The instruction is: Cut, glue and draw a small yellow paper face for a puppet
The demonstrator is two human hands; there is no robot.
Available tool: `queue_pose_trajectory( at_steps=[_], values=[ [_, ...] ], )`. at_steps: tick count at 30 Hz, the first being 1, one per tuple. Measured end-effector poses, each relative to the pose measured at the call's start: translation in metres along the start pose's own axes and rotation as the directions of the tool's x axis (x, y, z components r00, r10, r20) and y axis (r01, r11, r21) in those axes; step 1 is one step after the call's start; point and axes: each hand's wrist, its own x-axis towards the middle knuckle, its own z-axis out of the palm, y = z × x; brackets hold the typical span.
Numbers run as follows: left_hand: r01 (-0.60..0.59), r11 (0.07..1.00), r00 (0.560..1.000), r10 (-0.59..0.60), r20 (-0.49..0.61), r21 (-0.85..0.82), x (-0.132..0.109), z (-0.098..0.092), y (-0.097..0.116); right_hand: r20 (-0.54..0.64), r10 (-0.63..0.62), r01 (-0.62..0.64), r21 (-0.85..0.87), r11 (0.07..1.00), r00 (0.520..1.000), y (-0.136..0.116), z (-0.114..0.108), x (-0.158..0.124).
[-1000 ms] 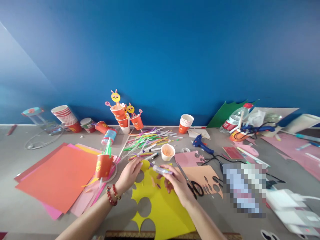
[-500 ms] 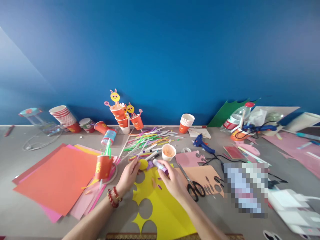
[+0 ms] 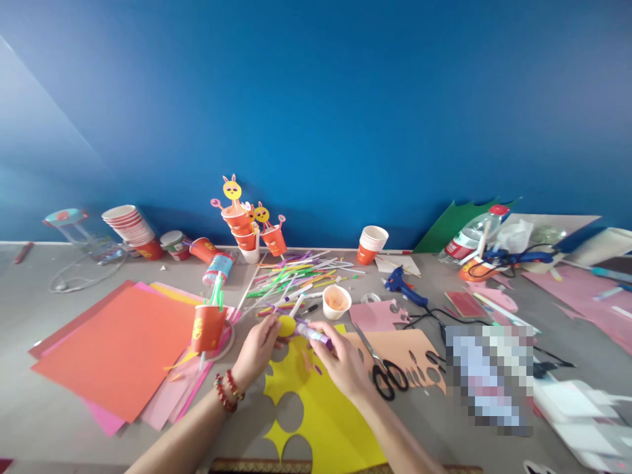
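My left hand [image 3: 259,345] pinches a yellow paper circle [image 3: 286,325] by its left side. In my right hand [image 3: 336,355] is a purple-and-white glue stick [image 3: 316,336], its end pointing left at the circle's right edge; whether they touch I cannot tell. Under both hands lies a yellow sheet [image 3: 330,421] with round holes cut in its left side. Small pink and purple paper bits [image 3: 310,362] rest on it. Just right of my right hand are black-handled scissors [image 3: 382,368], lying partly over an orange sheet [image 3: 412,349] with cut-outs.
A white cup [image 3: 336,303] stands beyond my hands, before a heap of straws [image 3: 296,280]. Decorated cups [image 3: 241,220] stand near the wall. At left are a red cup [image 3: 207,329] and coloured sheets [image 3: 118,355]; at right a blue glue gun [image 3: 402,288] with a black cord.
The glue stick has moved left, from beside the yellow circle to its right edge. My left hand keeps its pinch on the circle. The whole view has shifted slightly.
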Motion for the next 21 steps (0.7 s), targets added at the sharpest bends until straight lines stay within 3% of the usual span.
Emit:
queue_pose_trajectory(
  at_steps=[5,9,15,21],
  values=[
    [-0.024,1.000,1.000,0.024,0.007,-0.003,0.001,0.001,-0.005,0.056,0.081,-0.090,0.188,0.978,0.995,0.003,0.001,-0.004],
    [-0.058,0.997,0.998,0.058,0.002,0.043,-0.001,0.000,-0.003,0.057,0.067,-0.078,0.214,0.974,0.996,0.005,0.002,-0.006],
    [-0.119,0.979,0.992,0.124,-0.018,0.165,-0.004,-0.003,0.007,0.057,0.040,-0.041,0.019,0.999,0.998,-0.002,-0.001,-0.005],
    [-0.120,0.975,0.990,0.131,-0.045,0.187,-0.003,-0.004,0.002,0.038,-0.023,0.029,-0.193,0.981,0.999,-0.015,-0.001,0.007]
  ],
)
